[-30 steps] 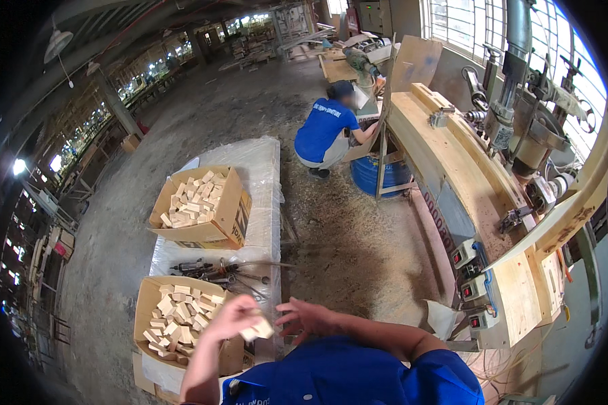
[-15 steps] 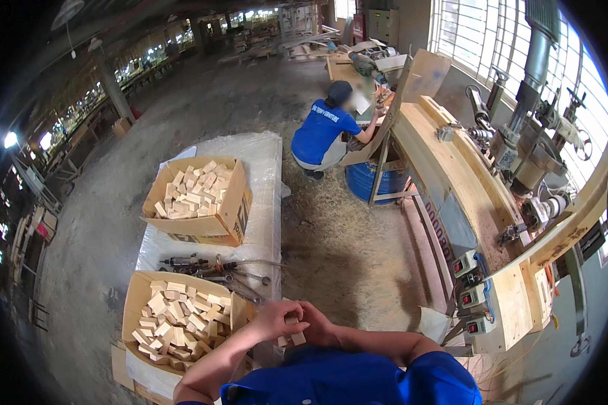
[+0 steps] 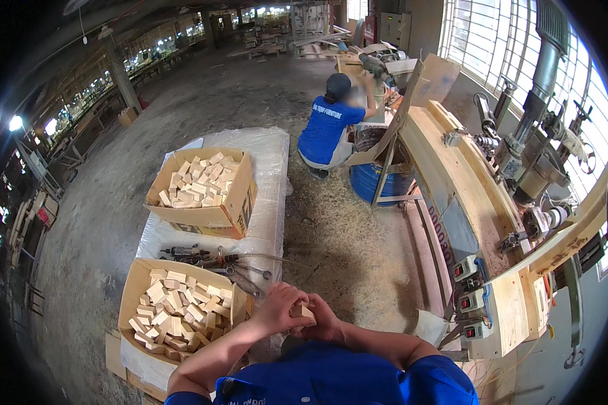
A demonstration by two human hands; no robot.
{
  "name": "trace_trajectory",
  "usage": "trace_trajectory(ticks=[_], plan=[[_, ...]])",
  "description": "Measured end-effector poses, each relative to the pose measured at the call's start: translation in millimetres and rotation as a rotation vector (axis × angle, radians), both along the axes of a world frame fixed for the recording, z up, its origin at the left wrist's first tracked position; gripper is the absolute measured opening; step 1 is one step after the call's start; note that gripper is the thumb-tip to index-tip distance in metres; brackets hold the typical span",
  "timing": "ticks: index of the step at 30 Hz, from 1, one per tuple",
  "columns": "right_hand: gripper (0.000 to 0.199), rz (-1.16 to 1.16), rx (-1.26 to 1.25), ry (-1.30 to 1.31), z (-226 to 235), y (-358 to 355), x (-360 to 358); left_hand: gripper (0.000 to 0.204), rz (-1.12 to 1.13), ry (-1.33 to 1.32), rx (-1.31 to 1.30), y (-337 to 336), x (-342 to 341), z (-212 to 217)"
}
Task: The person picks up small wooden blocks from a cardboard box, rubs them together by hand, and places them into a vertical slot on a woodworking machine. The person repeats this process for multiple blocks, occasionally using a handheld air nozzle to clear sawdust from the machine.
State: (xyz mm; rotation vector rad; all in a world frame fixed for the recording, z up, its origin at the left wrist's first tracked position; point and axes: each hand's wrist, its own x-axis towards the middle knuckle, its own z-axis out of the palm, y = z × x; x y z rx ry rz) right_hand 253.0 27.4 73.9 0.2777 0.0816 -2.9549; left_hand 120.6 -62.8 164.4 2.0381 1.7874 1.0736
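In front of my body, a small pale wooden block [image 3: 302, 313] is held between both hands. My left hand [image 3: 280, 308] grips it from the left with bent fingers. My right hand [image 3: 325, 320] closes round its right side. The fingers cover part of the block, and whether more than one piece is held cannot be made out. Left of my hands stands an open cardboard box [image 3: 130, 287] heaped with similar wooden blocks [image 3: 175, 307]. A second cardboard box [image 3: 213, 223] of such blocks sits farther off on the same plastic-wrapped surface [image 3: 269, 175].
Hand tools [image 3: 226, 264], a wrench among them, lie between the boxes. At right runs a long wooden bench [image 3: 452, 162] with drilling machinery [image 3: 530, 148] and switch boxes [image 3: 471, 300]. A co-worker [image 3: 331, 128] in blue crouches ahead beside a blue drum [image 3: 378, 181]. Sawdust covers the floor.
My hands have shifted slightly up and right, and the wood between them sits differently in the fingers. The co-worker's arm has risen toward the machine on the far table.
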Motion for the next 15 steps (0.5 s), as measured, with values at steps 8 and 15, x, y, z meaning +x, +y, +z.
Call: trace_trajectory(ticks=[8, 15], plan=[[0.039, -0.174, 0.222, -0.324, 41, -9, 7, 0.043, 0.037, 0.048, -0.052, -10, -3, -18], [0.042, -0.506, 0.459, -0.177, 21, -17, 3, 0.069, 0.17, -0.343, -0.405, -20, -8, -39]])
